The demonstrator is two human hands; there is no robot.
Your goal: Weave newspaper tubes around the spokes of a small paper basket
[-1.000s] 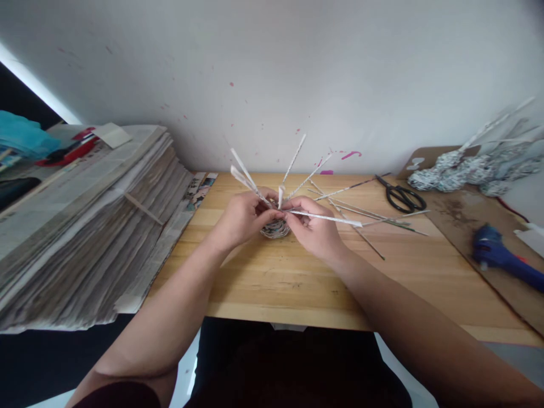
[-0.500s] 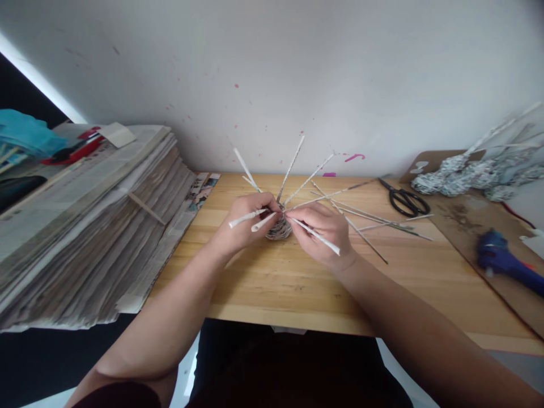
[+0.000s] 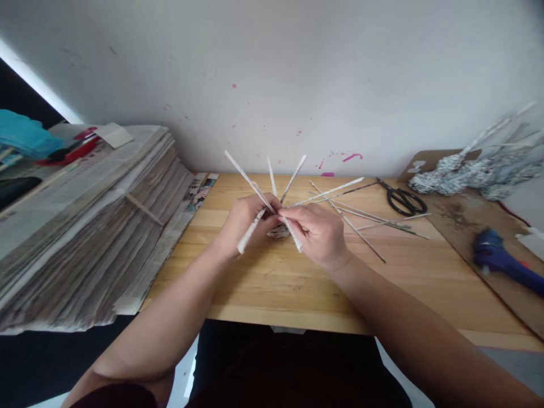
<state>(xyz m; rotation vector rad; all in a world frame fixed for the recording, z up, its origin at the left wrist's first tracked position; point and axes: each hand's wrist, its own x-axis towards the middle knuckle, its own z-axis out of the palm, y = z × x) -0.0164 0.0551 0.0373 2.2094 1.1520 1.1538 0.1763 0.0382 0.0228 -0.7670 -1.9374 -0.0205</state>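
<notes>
A small round basket [image 3: 279, 230] woven from rolled paper sits on the wooden table between my hands, mostly hidden by them. Several white paper tubes fan out from it, one of them a tube [image 3: 294, 177] leaning toward the wall. My left hand [image 3: 247, 218] is closed at the basket's rim, its fingers pinching the woven paper tubes. From the right, my right hand [image 3: 317, 228] pinches a paper tube [image 3: 293, 235] that slants down toward me. The two sets of fingertips nearly touch.
Loose paper sticks [image 3: 363, 235] lie right of my hands, near black scissors [image 3: 406, 199]. Further right are a blue glue gun [image 3: 505, 260] and bundled woven paper pieces [image 3: 459, 173] on brown board. A tall newspaper stack [image 3: 102, 238] stands at the left.
The tubes around the basket have shifted to different angles. A tube by my left hand now points up and left, and the one at my right hand hangs more steeply.
</notes>
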